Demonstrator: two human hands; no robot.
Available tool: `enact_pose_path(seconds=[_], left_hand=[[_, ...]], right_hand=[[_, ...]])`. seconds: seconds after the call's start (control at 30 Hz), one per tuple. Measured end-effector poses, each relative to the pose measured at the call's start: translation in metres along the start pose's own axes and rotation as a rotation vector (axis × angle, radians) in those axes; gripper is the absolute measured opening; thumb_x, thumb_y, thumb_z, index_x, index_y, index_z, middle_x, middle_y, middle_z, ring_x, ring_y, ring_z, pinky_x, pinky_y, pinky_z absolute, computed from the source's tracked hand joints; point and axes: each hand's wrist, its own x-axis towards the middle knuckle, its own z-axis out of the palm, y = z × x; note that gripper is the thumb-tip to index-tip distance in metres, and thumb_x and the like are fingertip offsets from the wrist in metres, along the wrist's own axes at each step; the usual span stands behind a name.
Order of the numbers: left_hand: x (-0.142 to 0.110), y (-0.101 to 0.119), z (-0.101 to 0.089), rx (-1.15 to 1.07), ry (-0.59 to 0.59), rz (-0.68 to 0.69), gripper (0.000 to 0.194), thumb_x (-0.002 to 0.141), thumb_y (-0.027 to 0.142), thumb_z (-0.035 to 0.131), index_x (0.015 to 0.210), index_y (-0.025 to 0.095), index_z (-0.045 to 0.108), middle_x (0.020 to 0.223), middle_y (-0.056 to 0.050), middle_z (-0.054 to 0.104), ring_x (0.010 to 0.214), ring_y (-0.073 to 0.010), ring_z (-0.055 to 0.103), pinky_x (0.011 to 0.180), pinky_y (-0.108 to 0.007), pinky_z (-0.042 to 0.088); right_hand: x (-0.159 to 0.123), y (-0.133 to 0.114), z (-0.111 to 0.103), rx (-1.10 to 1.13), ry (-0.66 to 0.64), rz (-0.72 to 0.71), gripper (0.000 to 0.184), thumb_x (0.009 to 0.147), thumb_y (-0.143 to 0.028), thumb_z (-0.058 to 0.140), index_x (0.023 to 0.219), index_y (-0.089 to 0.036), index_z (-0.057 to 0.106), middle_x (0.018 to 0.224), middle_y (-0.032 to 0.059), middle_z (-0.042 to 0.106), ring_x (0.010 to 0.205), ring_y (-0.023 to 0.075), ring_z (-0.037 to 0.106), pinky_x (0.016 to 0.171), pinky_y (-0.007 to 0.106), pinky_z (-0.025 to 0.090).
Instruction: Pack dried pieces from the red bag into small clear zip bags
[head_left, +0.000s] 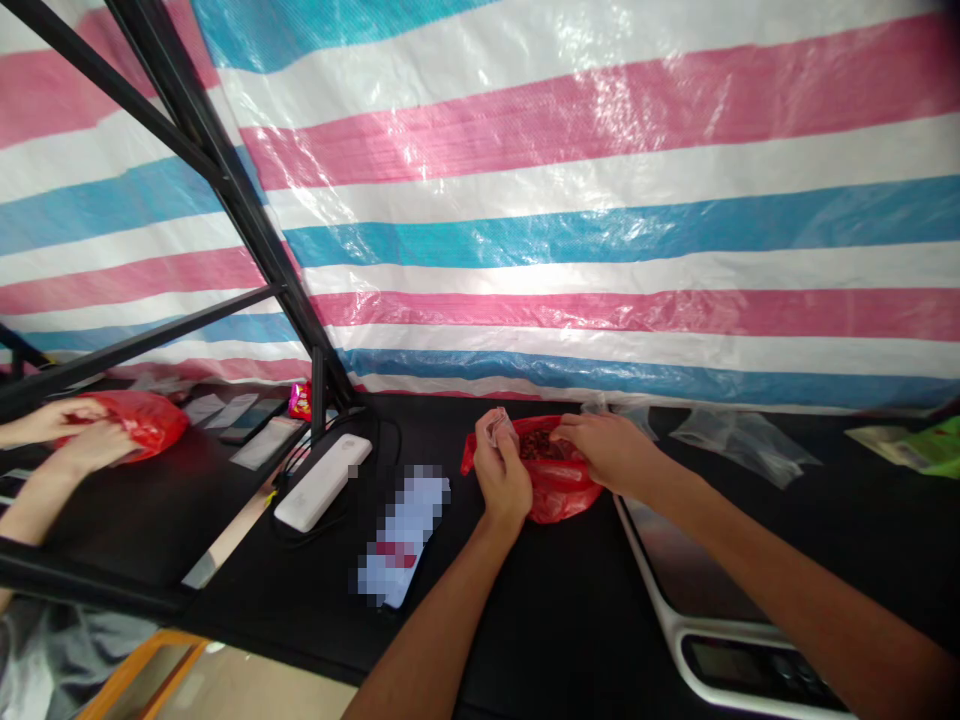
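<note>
An opened red plastic bag (566,500) sits on the black table, with small dark reddish-brown pieces (536,445) inside it; their kind is too small to tell. My left hand (504,475) is beside the bag's left edge, its fingers closed on a small clear plastic bag (498,425). From the right, my right hand (611,450) reaches over the rim with fingertips bent together at the brown pieces. Whatever lies between those fingertips is hidden.
A digital scale (682,625) lies under my right forearm. Left are a phone (405,540) and a white power bank (322,485) with a black cable. Clear bags (742,440) lie behind. Beyond a black metal frame (262,250), another person's hands (97,435) work at a red bag (157,425).
</note>
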Motion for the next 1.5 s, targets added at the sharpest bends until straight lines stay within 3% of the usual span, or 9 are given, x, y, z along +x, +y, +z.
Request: enact_pose_path(seconds=[0.23, 0.47, 0.57, 0.73, 0.83, 1.03, 1.13, 1.33, 1.5], left_hand=[[-0.001, -0.003, 0.001, -0.06, -0.031, 0.039, 0.042, 0.108, 0.049, 0.038, 0.127, 0.018, 0.06, 0.124, -0.014, 0.071, 0.115, -0.024, 0.069, 0.101, -0.037, 0.053], [0.005, 0.001, -0.002, -0.092, -0.058, 0.002, 0.035, 0.104, 0.041, 0.051, 0.131, 0.019, 0.057, 0.11, -0.01, 0.072, 0.098, -0.0204, 0.07, 0.092, -0.035, 0.056], [0.007, 0.004, -0.002, 0.063, -0.101, 0.048, 0.03, 0.098, 0.031, 0.061, 0.126, 0.021, 0.061, 0.112, -0.009, 0.072, 0.101, -0.0223, 0.069, 0.095, -0.038, 0.055], [0.007, 0.009, -0.001, 0.369, -0.295, 0.167, 0.037, 0.092, 0.027, 0.069, 0.129, 0.022, 0.063, 0.115, -0.009, 0.073, 0.108, -0.0277, 0.067, 0.1, -0.047, 0.051], [0.005, 0.01, 0.0, 0.422, -0.386, 0.182, 0.037, 0.095, 0.029, 0.068, 0.131, 0.023, 0.062, 0.123, -0.009, 0.073, 0.114, -0.0288, 0.065, 0.103, -0.049, 0.049], [0.005, 0.013, 0.001, 0.441, -0.405, 0.203, 0.035, 0.096, 0.034, 0.07, 0.129, 0.023, 0.063, 0.122, -0.008, 0.073, 0.111, -0.0286, 0.066, 0.099, -0.047, 0.049], [0.004, 0.013, 0.0, 0.435, -0.404, 0.214, 0.033, 0.096, 0.037, 0.07, 0.126, 0.023, 0.064, 0.119, -0.008, 0.074, 0.108, -0.0281, 0.066, 0.097, -0.046, 0.05], [0.004, 0.011, 0.0, 0.393, -0.358, 0.184, 0.036, 0.095, 0.038, 0.072, 0.126, 0.023, 0.064, 0.119, -0.008, 0.073, 0.11, -0.0277, 0.066, 0.099, -0.046, 0.05], [0.005, 0.011, 0.0, 0.371, -0.346, 0.172, 0.034, 0.095, 0.035, 0.072, 0.127, 0.024, 0.064, 0.12, -0.007, 0.073, 0.111, -0.0274, 0.066, 0.1, -0.046, 0.05]], right_hand=[[0.012, -0.026, 0.011, 0.116, -0.01, -0.058, 0.039, 0.082, -0.002, 0.059, 0.108, -0.023, 0.079, 0.115, 0.0092, 0.079, 0.109, 0.0279, 0.072, 0.098, 0.037, 0.051], [-0.005, -0.005, 0.014, 0.385, 0.069, 0.057, 0.035, 0.09, -0.01, 0.054, 0.112, -0.027, 0.076, 0.112, 0.0033, 0.082, 0.1, 0.0224, 0.076, 0.09, 0.033, 0.058], [-0.016, 0.009, 0.012, 0.684, 0.162, 0.143, 0.026, 0.095, -0.024, 0.061, 0.118, -0.027, 0.073, 0.118, 0.0046, 0.08, 0.108, 0.0249, 0.075, 0.1, 0.039, 0.057], [-0.019, 0.015, 0.005, 0.955, 0.283, 0.157, 0.035, 0.095, -0.042, 0.067, 0.126, -0.024, 0.067, 0.122, 0.0084, 0.078, 0.109, 0.0268, 0.074, 0.103, 0.044, 0.058], [-0.013, 0.01, -0.004, 0.839, 0.248, 0.073, 0.03, 0.096, -0.034, 0.065, 0.125, -0.025, 0.068, 0.124, 0.0072, 0.076, 0.112, 0.0263, 0.073, 0.104, 0.045, 0.056], [-0.006, 0.002, -0.018, 0.443, 0.25, -0.058, 0.033, 0.095, -0.018, 0.06, 0.124, -0.029, 0.071, 0.129, 0.0067, 0.069, 0.116, 0.0272, 0.069, 0.104, 0.045, 0.055], [-0.005, 0.001, -0.02, 0.404, 0.261, -0.122, 0.034, 0.095, -0.012, 0.056, 0.122, -0.029, 0.071, 0.127, 0.0071, 0.069, 0.118, 0.0263, 0.067, 0.104, 0.043, 0.054], [-0.005, 0.006, -0.018, 0.435, 0.257, -0.062, 0.032, 0.098, -0.022, 0.062, 0.128, -0.028, 0.068, 0.133, 0.0072, 0.068, 0.117, 0.0271, 0.069, 0.106, 0.044, 0.054], [-0.004, 0.006, -0.021, 0.462, 0.293, -0.1, 0.031, 0.1, -0.019, 0.056, 0.127, -0.03, 0.068, 0.134, 0.0067, 0.067, 0.125, 0.0265, 0.065, 0.11, 0.044, 0.051]])
